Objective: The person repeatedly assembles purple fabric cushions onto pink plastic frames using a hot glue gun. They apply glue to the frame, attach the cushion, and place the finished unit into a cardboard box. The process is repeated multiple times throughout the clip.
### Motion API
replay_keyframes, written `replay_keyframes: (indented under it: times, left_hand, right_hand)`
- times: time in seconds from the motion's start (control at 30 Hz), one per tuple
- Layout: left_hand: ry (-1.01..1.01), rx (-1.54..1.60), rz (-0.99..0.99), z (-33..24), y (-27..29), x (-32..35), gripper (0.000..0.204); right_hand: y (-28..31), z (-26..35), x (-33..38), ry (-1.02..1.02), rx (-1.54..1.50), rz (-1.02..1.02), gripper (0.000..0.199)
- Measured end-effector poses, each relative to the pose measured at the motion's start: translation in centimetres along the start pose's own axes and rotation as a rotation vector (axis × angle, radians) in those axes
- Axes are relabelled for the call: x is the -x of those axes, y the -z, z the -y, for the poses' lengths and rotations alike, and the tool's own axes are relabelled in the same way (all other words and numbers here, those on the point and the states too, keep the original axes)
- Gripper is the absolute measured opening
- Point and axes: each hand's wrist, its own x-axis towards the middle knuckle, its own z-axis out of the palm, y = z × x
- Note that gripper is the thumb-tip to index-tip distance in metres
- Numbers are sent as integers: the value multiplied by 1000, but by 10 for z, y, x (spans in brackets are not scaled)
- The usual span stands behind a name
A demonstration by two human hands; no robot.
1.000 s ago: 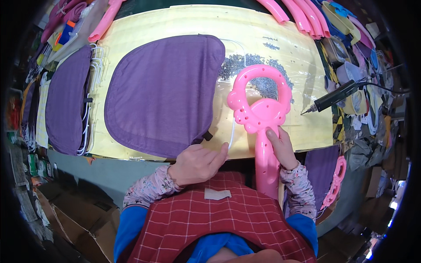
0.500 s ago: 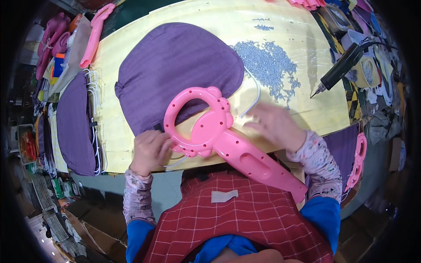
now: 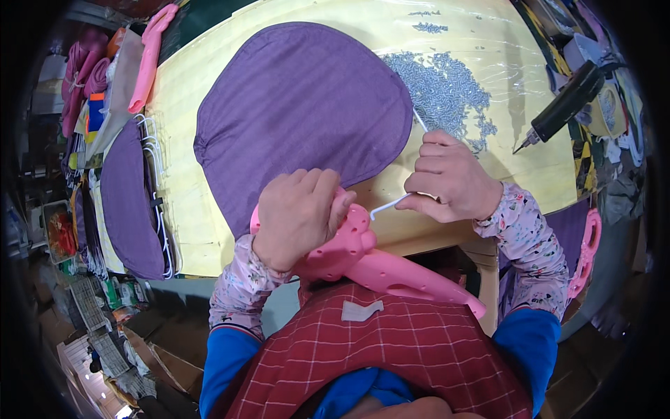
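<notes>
My left hand (image 3: 300, 213) is wrapped over the ring end of a pink plastic handle shell (image 3: 405, 276), its fingers hiding most of the ring. The shell's long grip slants down to the right against the checked apron. My right hand (image 3: 453, 181) pinches a white wire (image 3: 388, 204) whose bent tip touches or hovers over the shell's knobbly edge; I cannot tell which. That wire comes out of the right side of a large rounded purple fabric piece (image 3: 300, 112) lying on the yellow tabletop (image 3: 185, 237).
Loose silver screws (image 3: 447, 91) are spread beyond my right hand. A black electric screwdriver (image 3: 565, 108) hangs tip-down at the right. Stacked purple fabric pieces (image 3: 129, 202) with white wire ends line the left edge, below another pink plastic part (image 3: 150, 63).
My left hand has moved from the ring's left rim to a grip over its top, and the shell has tilted. The right hand has closed on the wire and drawn its end towards the shell.
</notes>
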Motion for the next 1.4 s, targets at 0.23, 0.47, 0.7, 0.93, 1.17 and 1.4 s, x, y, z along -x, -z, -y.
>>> replay_keyframes:
  times: [0.23,0.47,0.7,0.93,1.17,1.4]
  left_hand:
    - [-23,-3,-35,-9,7,1,18]
    - [-15,-12,-62,-15,8,6,17]
    - [46,22,1,13,-42,-3,22]
    - [-146,106,65,6,-63,-59,21]
    - [-220,144,76,9,-87,-82,17]
    - [-206,210,46,6,-86,-78,11]
  right_hand:
    - [-1,8,-8,-6,54,-100,29]
    - [-2,19,-3,-2,113,-131,29]
    - [-55,41,13,-151,403,-74,20]
    - [1,7,31,-291,77,-177,13]
    - [8,57,104,-1010,-779,193,21]
    - [11,17,69,-783,-730,-378,19]
